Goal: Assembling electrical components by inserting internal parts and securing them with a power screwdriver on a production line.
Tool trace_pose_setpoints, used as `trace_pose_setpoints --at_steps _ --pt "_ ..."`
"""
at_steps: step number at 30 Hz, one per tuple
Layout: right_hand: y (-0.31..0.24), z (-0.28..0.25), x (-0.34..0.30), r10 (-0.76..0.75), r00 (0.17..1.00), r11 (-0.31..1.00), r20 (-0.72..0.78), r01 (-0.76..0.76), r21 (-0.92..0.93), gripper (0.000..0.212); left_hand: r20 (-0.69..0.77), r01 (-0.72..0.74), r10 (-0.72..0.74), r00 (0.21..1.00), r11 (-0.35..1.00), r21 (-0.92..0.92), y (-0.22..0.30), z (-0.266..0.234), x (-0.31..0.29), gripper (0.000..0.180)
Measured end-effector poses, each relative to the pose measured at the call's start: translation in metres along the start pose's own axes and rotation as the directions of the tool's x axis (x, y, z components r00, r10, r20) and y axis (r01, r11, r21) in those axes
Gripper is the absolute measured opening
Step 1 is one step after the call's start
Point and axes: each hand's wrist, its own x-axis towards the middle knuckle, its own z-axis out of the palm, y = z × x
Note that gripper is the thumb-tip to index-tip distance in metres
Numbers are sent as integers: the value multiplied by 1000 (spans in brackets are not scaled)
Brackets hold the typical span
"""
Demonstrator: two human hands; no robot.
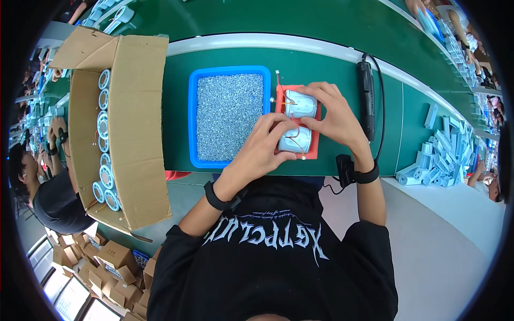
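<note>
Two pale-blue cylindrical plastic housings with thin wires lie on their sides in a red holder (312, 152) on the green table. My left hand (257, 145) has its thumb and fingers closed around the lower housing (297, 140), the one nearer me. The fingers and thumb of my right hand (336, 113) grip the right side of the upper housing (300, 105). A red-brown wire with a small white plug (278, 73) sticks up past the holder's far left corner.
A blue tray (193, 115) of small metal screws (229, 117) stands left of the holder. Beyond it is an open cardboard box (139, 128) with several round housings (104, 125). To the right lie a black electric screwdriver (367, 96) with its cord and a pile of pale-blue plastic parts (441, 152).
</note>
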Motion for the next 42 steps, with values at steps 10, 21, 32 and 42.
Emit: trace_pose_setpoints --at_steps 10,21,32,42 --pt "-9 9 5 -35 999 999 -20 35 17 50 -10 -48 48 999 999 -13 -6 -2 -7 58" --pt "14 -33 -26 61 910 968 -410 -154 -198 48 -31 47 -47 998 999 -9 2 -24 -12 54" --pt "82 -44 -59 598 772 763 -215 -466 448 56 71 265 -310 948 895 359 -15 -62 -23 37" --pt "69 -33 -46 564 709 801 -424 -595 70 50 18 -46 43 999 981 187 14 -32 7 40"
